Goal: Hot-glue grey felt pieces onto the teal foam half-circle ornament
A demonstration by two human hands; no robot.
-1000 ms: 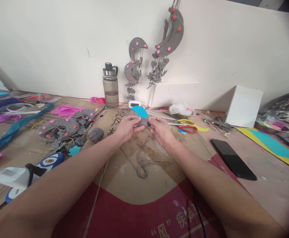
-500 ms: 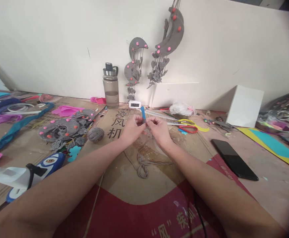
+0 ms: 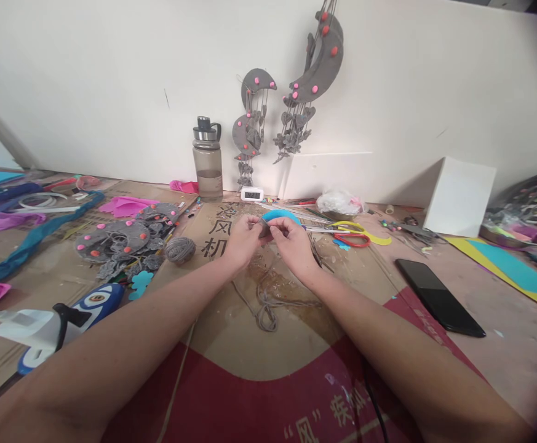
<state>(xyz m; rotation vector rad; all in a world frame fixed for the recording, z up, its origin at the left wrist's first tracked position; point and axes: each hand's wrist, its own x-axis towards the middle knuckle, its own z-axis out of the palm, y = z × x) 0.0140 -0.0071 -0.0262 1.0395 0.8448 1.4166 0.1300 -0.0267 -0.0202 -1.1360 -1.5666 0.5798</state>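
Two bare hands, fingertips drawn narrowly together over the brown printed cardboard [image 3: 231, 351]. Left hand [image 3: 244, 240]: thumb and fingers pinching a small dark grey piece [image 3: 264, 229], material not clear. Right hand [image 3: 294, 246]: thumb and forefinger pinched on its near edge. One curved bright-blue flat piece [image 3: 281, 214], arching just beyond the fingertips; how it meets the grey piece is hidden.

One length of loose grey yarn [image 3: 291, 303], looped on the cardboard below the hands. One wound ball of grey yarn [image 3: 179, 250], beside the left forearm. Scissors with red and yellow handles [image 3: 354, 246], beyond the right hand.

Hazards, as judged: the blue piece, if thin, could crease should the two pinches press or twist unevenly; the grey piece is small, and could slip out if either pinch slackens; the yarn could tangle or catch if a wrist drags across its loop.
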